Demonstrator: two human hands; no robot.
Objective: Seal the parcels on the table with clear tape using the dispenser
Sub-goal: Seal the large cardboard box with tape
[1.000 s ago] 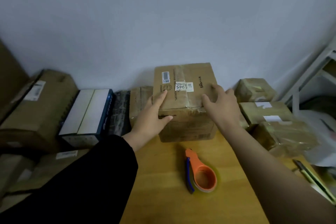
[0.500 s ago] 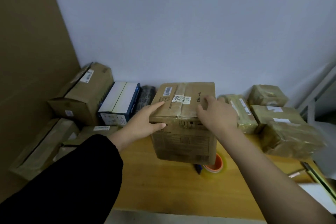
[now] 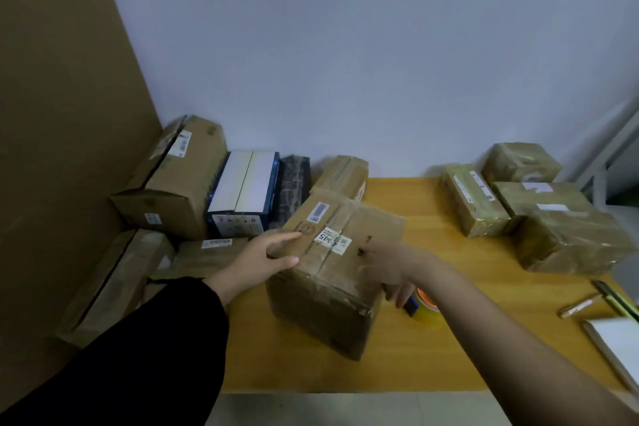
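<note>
Clasping a brown cardboard parcel with white labels (image 3: pixel 332 252) over the middle of a yellow wooden table (image 3: pixel 477 252), tilted and turned cornerwise, probably to bring an unsealed seam round to face up. With the left hand (image 3: pixel 257 261), pinching the near left top edge: fingers (image 3: pixel 287 237) laid on the lid, thumb pressed against the side face. With the right hand (image 3: pixel 387 270), blurred, hooking bent fingers over the right top edge and down the side; likely a clamp from both sides so as to steer the turn. Hard to tell whether propped on the table by its lower corner or lifted clear.

Just beside the right hand and half hidden behind it, an orange tape dispenser loaded with a clear roll (image 3: pixel 427 304), lying on the table within easy reach, presumably parked there for the sealing pass; not yet taken up.

Counted: one parcel in hand; one dispenser; four glossy tape-wrapped brown parcels (image 3: pixel 567 242) bunched at the right rear, seemingly set aside as done; six boxes (image 3: pixel 173 180) crowded at the left by the wall, among them one blue-and-white carton (image 3: pixel 245 190) and one dark wrapped bundle (image 3: pixel 294 183), seemingly waiting; at least two pens (image 3: pixel 581 307) and one white notepad (image 3: pixel 619 342) at the right edge
</note>
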